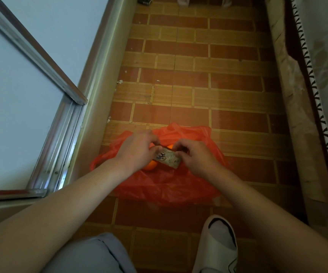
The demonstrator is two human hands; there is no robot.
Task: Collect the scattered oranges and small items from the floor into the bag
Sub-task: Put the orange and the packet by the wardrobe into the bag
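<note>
Brown floor tiles (pixel 198 95) look mostly picked up — oranges (pixel 149 166) sit in my red bag (pixel 167 186); left hand (pixel 137 148) and right hand (pixel 195 156) pinch a small packet (pixel 168 157), not yet dropped in.

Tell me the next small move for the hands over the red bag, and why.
Probably lower the small packet into the red plastic bag and let go. The left hand and right hand both pinch it directly above the bag's opening, where an orange already lies, so a short drop would likely land it inside.
</note>
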